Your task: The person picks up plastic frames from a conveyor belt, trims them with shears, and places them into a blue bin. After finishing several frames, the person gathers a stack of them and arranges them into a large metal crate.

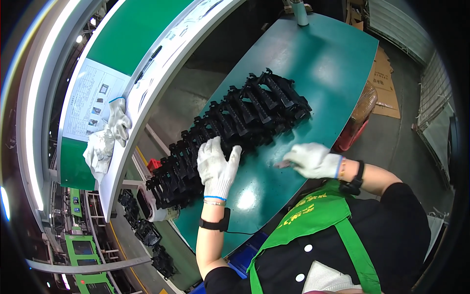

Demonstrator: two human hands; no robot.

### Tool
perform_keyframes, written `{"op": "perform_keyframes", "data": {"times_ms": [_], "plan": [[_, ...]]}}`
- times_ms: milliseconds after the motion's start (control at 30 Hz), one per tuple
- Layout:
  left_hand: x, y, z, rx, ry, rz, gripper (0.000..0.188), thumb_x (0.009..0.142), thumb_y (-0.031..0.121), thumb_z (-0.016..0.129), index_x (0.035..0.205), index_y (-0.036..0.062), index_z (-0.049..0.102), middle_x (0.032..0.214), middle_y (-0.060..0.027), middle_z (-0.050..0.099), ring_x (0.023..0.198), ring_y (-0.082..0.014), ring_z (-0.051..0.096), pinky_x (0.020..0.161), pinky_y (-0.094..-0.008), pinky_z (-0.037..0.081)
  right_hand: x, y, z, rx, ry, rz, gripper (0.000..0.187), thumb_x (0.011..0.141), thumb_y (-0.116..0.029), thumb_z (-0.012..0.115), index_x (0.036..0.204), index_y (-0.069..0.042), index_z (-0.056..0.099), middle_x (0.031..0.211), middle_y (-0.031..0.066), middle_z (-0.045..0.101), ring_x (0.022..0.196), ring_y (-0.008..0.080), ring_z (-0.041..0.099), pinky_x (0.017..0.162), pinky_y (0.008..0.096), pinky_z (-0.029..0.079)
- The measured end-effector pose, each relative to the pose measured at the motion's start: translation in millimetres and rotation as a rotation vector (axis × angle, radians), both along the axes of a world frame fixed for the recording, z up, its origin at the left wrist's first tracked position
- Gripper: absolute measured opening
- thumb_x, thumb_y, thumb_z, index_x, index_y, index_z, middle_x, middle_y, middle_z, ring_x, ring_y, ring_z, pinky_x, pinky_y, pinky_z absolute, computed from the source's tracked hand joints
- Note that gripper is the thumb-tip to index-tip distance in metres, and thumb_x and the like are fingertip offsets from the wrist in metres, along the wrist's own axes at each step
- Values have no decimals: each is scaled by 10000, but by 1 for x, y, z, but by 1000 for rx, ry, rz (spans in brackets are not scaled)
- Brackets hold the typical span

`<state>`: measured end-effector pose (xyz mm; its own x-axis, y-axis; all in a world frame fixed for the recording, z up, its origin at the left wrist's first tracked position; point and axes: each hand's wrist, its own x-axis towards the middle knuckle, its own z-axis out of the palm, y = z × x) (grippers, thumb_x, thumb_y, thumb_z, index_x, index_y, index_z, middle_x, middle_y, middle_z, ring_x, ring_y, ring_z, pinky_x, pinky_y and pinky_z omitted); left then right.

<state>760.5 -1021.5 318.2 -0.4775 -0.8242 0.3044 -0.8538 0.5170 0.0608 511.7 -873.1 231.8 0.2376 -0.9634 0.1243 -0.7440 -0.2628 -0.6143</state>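
Note:
A long row of black plastic frames (259,104), standing packed side by side, runs across the green tabletop (313,63). My left hand (216,166), in a white knit glove with a blue cuff, lies on the near side of the row; its fingers are stretched out and the thumb is apart. To the right, over the table's near edge, my right hand (313,160), gloved the same way, has its fingers closed. From its fingertips sticks out a small greyish piece (282,164), too blurred to name.
A pale green bottle (299,13) stands at the table's far end. On the left, a white shelf bears crumpled gloves (105,139) and a pen (155,52). A red bin (353,134) and flattened cardboard (385,88) are on the right. Black parts (142,225) hang lower left.

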Motion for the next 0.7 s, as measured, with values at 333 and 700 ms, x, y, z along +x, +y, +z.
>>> {"op": "perform_keyframes", "data": {"times_ms": [333, 700], "plan": [[-34, -47, -6, 107, -93, 91, 808, 905, 651, 609, 1350, -22, 635, 1445, -219, 565, 1376, -413, 461, 1177, -516, 351, 145, -39, -21, -24, 291, 393, 407, 851, -400, 757, 1146, -122, 715, 1097, 131, 652, 990, 330, 688, 785, 446, 580], [-40, -49, 8, 221, -43, 210, 873, 824, 731, 642, 1284, -9, 694, 1519, -250, 476, 1406, -430, 401, 1188, -540, 326, -40, -34, 113, -166, -39, -316, 459, 830, -504, 758, 798, -48, 710, 844, 149, 695, 780, 327, 690, 702, 434, 554]]}}
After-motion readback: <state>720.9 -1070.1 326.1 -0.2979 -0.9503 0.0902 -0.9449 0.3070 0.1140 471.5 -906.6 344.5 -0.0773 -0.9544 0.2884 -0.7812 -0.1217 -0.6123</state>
